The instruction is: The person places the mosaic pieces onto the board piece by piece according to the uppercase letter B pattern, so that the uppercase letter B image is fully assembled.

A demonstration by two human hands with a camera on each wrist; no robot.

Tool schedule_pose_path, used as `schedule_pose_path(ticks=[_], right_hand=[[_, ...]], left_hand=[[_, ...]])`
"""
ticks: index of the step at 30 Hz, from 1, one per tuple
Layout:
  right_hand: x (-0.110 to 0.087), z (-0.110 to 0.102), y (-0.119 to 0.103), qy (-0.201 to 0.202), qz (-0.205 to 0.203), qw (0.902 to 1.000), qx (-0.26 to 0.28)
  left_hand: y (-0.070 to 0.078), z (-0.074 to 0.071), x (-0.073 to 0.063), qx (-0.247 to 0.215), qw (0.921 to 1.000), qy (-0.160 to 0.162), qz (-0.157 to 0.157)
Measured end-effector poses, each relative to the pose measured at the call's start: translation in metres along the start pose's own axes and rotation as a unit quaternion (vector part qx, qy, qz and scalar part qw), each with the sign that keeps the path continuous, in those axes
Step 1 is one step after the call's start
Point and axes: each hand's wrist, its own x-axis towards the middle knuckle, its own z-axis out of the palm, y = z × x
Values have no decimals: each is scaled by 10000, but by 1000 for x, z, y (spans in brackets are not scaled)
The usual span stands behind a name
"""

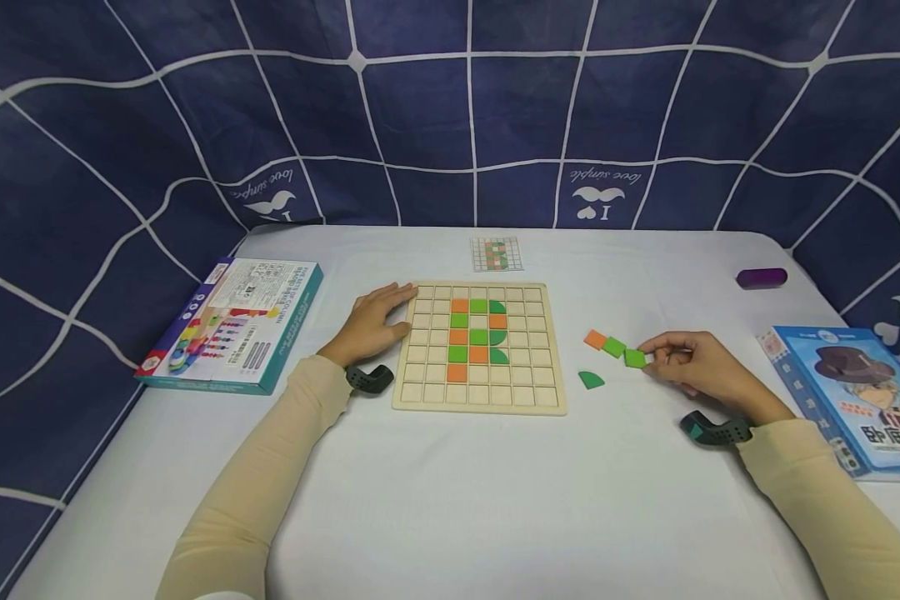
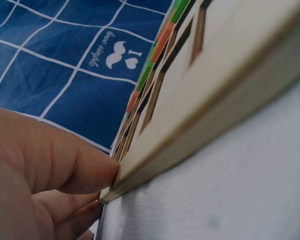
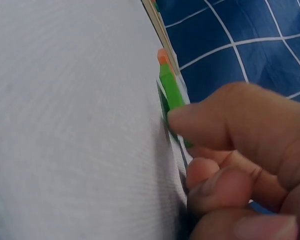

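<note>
A wooden grid board (image 1: 427, 392) lies on the table, with orange and green square tiles and dark green quarter-round tiles set in several of its cells. My left hand (image 1: 371, 325) rests at the board's upper left edge, its fingers fairly straight; in the left wrist view the thumb (image 2: 90, 167) touches the board's side. To the right of the board, my right hand (image 1: 697, 367) pinches a green square tile (image 1: 634, 358) between thumb and forefinger. That tile is in a row with another green square tile (image 1: 613, 347) and an orange square tile (image 1: 595, 339). Just below them lies a quarter-round tile (image 1: 591, 380).
Behind the board lies a small pattern card (image 1: 497, 254). A boxed game (image 1: 232, 325) is at the left, and a blue box (image 1: 855, 400) sits beside the right forearm. A purple oblong object (image 1: 762, 278) lies at the far right. A dark blue checked cloth hangs behind.
</note>
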Motion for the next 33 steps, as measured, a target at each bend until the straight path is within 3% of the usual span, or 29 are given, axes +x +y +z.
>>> schedule_pose_path(ticks=[7,15,24,33], right_hand=[[0,2,-5,86,-179,9992,347],[4,19,-28,212,-652,9950,731],[13,50,-56,100,-1086,9934,353],[24,74,-73,-325,-1265,9907,380]], left_hand=[[0,1,0,17,10000,-14,-17],[0,0,0,40,10000,-25,-19],[-2,1,0,40,10000,-5,-19],[-1,1,1,57,9999,-32,-82]])
